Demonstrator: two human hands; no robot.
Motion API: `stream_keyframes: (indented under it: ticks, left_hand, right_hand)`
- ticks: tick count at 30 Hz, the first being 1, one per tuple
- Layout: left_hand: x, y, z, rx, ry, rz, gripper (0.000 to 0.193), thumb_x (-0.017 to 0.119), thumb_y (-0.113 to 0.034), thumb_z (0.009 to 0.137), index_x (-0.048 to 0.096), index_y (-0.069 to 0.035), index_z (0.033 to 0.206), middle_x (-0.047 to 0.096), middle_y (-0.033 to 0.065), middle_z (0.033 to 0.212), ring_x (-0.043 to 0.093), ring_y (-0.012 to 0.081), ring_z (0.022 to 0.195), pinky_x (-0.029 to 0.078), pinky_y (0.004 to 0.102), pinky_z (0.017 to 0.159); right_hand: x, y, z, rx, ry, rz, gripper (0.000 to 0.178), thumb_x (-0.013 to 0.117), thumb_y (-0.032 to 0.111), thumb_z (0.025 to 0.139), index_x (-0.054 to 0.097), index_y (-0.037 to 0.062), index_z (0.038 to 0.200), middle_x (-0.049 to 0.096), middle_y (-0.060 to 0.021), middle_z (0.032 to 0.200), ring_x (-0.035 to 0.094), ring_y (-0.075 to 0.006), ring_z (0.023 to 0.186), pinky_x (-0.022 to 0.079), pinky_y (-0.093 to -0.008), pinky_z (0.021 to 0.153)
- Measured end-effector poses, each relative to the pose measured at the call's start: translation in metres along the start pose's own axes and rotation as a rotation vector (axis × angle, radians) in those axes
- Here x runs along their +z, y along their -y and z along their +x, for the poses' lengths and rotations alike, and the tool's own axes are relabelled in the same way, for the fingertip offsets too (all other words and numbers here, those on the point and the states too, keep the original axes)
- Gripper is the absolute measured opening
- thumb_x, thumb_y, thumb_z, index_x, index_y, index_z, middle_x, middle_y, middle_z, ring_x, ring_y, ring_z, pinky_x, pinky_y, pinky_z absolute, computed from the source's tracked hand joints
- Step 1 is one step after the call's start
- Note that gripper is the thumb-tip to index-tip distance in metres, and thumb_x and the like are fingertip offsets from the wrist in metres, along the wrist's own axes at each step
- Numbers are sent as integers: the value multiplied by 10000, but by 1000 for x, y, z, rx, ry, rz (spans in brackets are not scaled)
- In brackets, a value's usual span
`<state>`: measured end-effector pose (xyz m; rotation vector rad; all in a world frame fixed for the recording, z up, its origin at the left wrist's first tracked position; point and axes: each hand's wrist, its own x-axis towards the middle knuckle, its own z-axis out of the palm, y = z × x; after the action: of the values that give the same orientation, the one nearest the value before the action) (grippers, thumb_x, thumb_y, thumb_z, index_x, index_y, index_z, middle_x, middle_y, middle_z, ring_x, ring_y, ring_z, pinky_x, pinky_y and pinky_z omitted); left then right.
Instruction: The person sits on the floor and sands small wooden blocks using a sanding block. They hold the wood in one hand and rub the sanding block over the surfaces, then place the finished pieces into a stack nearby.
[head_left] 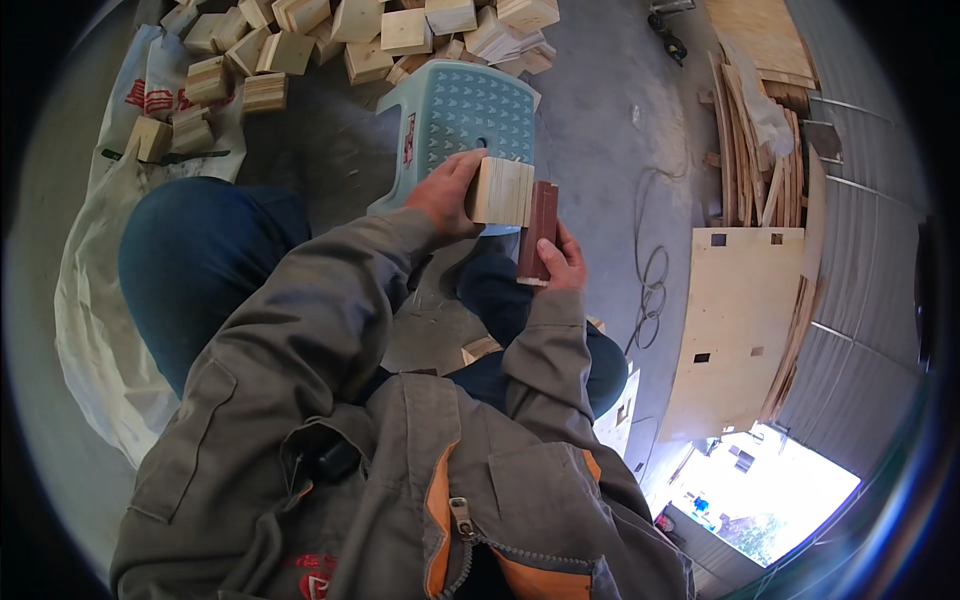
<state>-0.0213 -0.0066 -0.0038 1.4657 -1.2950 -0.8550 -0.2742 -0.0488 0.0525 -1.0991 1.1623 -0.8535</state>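
Head camera view, nearest first: a grey-brown work jacket with orange lining and a metal zipper fills the lower part, its sleeves running up to both hands. Dark blue trousers cover the bent knees on either side, and a small wood offcut lies on the floor between the legs.

Beyond the knees, the left hand is clasped around the left end of a pale layered wooden block, which sits in front of the near edge of a stool. The right hand pinches a reddish-brown bar, thumb on its face and fingers round the right edge. This bar stands slightly tilted along the block's right side; whether the two touch, I cannot tell, nor whether the block rests on the stool.

Just past the hands is the pale blue-green plastic step stool, its top textured, with a hole. To the left, a white woven sack with red print lies spread on the concrete floor, a few blocks at its upper end. Behind the stool, similar blocks form a loose heap.

On the right, a thin cable lies in loops beside a plywood panel and stacked boards. Farther off are a corrugated wall and a bright opening.
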Motion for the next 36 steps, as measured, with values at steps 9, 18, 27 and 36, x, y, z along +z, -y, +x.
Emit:
stream_keyframes:
  ticks: [9, 18, 27, 36]
  left_hand:
    - [3, 0, -1, 5, -14, 11, 1111, 946, -141, 658, 379, -86, 1612, 502, 217, 1542, 537, 423, 1416, 486, 448, 1172]
    - [6, 5, -1, 55, -68, 3, 1101, 957, -152, 643, 398, -76, 1588, 521, 221, 1518, 544, 424, 1408, 487, 453, 1170]
    - [11, 8, 0, 88, -101, -2, 1009, 928, -149, 680, 436, -83, 1558, 529, 205, 1518, 552, 417, 1391, 495, 446, 1150]
    - [4, 2, 0, 88, -80, -30, 1032, 941, -192, 687, 422, -62, 1569, 530, 221, 1518, 546, 426, 1399, 491, 451, 1154]
  right_hand:
    - [51, 44, 87, -61, 41, -175, 571, 765, 72, 927, 624, -21, 1472, 683, -166, 1399, 691, -222, 1207, 567, -356, 1029]
    - [70, 35, 50, -573, -9, -817, 638, 859, 143, 786, 701, 69, 1400, 601, -198, 1537, 608, -388, 1361, 492, -457, 1150]
    - [61, 24, -64, -710, 7, -1150, 690, 877, 135, 723, 700, 133, 1390, 584, -122, 1567, 618, -367, 1228, 484, -487, 1060]
    - [82, 30, -12, -770, -35, -1138, 623, 851, 138, 748, 720, 136, 1357, 629, -126, 1515, 632, -369, 1230, 482, -486, 1081]
